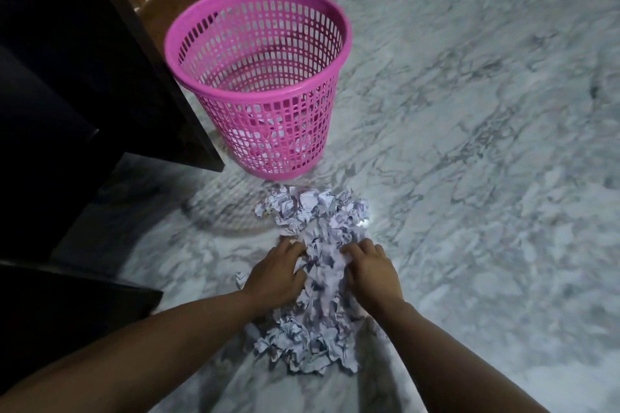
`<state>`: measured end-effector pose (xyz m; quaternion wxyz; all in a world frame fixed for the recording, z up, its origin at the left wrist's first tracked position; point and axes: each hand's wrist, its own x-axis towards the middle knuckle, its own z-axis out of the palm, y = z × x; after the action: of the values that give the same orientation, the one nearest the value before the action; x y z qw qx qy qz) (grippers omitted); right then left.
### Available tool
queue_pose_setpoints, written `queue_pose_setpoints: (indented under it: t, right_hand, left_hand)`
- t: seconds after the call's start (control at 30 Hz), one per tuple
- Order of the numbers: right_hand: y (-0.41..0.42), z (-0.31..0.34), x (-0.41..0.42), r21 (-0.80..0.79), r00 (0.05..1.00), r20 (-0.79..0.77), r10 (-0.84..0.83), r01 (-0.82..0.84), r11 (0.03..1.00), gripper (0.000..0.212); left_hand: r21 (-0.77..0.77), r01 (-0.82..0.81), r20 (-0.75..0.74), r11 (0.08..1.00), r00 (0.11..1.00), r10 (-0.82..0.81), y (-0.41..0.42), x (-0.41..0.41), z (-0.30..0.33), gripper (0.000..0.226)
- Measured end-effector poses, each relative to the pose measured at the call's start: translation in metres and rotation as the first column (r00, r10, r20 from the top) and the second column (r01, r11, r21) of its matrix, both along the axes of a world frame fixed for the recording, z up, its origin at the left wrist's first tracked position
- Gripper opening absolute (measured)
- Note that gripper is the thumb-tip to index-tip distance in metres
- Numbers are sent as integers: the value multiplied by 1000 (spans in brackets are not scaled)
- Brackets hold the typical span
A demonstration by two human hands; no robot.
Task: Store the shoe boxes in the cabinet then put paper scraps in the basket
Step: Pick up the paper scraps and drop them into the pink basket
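Pink basket [258, 77] stood upright on marble floor [469, 144], a few white scraps dimly visible through its mesh near the bottom. Paper scraps [315, 278] lay heaped just before it. Left hand [275, 275] and right hand [372, 271] pressed in from either side, fingers curled into the heap. Dark cabinet [84, 77] at left, mostly cut off.

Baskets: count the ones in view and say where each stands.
1. The pink basket stands upright on the marble floor, beside the dark cabinet, just beyond the paper scraps. Others may be out of frame.
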<state>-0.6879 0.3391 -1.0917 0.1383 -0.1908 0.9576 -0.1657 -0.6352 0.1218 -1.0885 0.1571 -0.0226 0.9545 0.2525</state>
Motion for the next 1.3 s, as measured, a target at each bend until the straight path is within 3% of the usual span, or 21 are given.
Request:
queue_pose_setpoints:
  t: [0.17,0.27,0.43,0.63,0.77,0.87,1.0,1.1,1.17,1.2,1.27,1.3]
  right_hand:
    - [7,12,-17,-185,983,-44,-178,167,968,23]
    - [6,26,-30,-368,964,-19,-266,241,898,22]
    - [-9,51,-58,-643,902,164,-400,405,650,28]
    - [-51,110,-81,-847,914,188,-359,336,412,31]
    - [-76,161,-103,-928,921,150,-359,256,269,33]
    - [-93,210,-127,-968,930,44,-364,130,215,35]
    - [-125,271,-163,-984,943,-73,-324,-14,180,31]
    - [-155,299,-198,-962,952,-77,-297,8,274,25]
    - [-171,310,-221,-894,966,-69,-250,51,446,24]
    - [-175,314,-229,-814,975,-74,-211,63,578,26]
    - [-175,319,-233,-566,996,-2,-90,73,821,23]
    - [-172,321,-232,-464,997,30,-64,71,883,28]
  left_hand:
    - [69,-48,-48,996,998,52,3,-6,20,21]
    - [92,-84,-87,992,992,92,1,-12,33,17]
    - [203,-95,-168,975,977,130,-2,-19,52,8]
    - [339,-84,-342,937,917,205,-8,-40,96,5]
    - [509,-64,-502,858,788,357,-14,-70,161,14]
    - [571,-106,-568,814,666,484,-19,-95,216,17]
    - [601,-33,-736,798,366,570,-39,-143,276,11]
    - [616,-53,-760,786,224,610,-56,-187,301,6]
    - [635,-162,-718,756,237,654,-65,-214,306,7]
    - [621,-256,-674,741,307,671,-71,-226,304,13]
    - [473,-461,-485,751,575,659,-82,-243,293,39]
    - [374,-498,-349,782,706,617,-87,-246,287,56]
